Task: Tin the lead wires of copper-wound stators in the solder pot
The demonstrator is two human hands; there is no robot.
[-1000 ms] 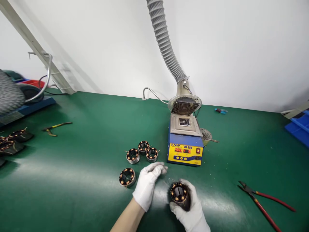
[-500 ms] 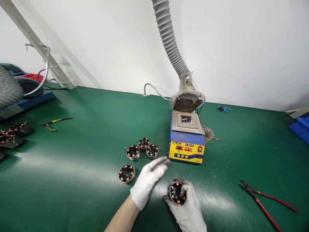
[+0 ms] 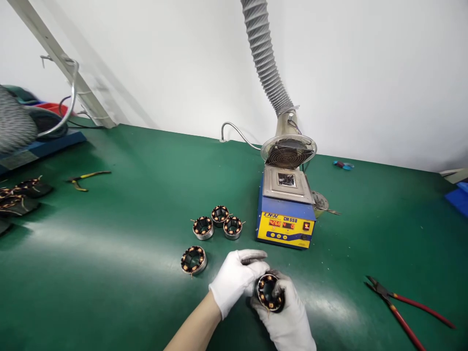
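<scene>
Both my hands wear white gloves. My right hand (image 3: 288, 321) is wrapped round a round motor stator (image 3: 269, 291) with copper windings, its open end turned up toward me. My left hand (image 3: 237, 280) has closed in against the left side of that stator, fingers curled on its rim. Four more stators lie on the green mat: a single stator (image 3: 193, 259) just left of my left hand, and a cluster of three stators (image 3: 218, 223) farther back.
A blue and yellow solder pot (image 3: 285, 214) with red digits stands behind my hands, under a grey fume hose (image 3: 268, 73) with a round intake. Red-handled cutters (image 3: 402, 304) lie at the right. Yellow-handled pliers (image 3: 86, 178) and dark parts (image 3: 20, 195) lie far left.
My left hand has moved right from the mat and closed onto the stator that my right hand holds. The right hand has tilted the stator's open end more toward me.
</scene>
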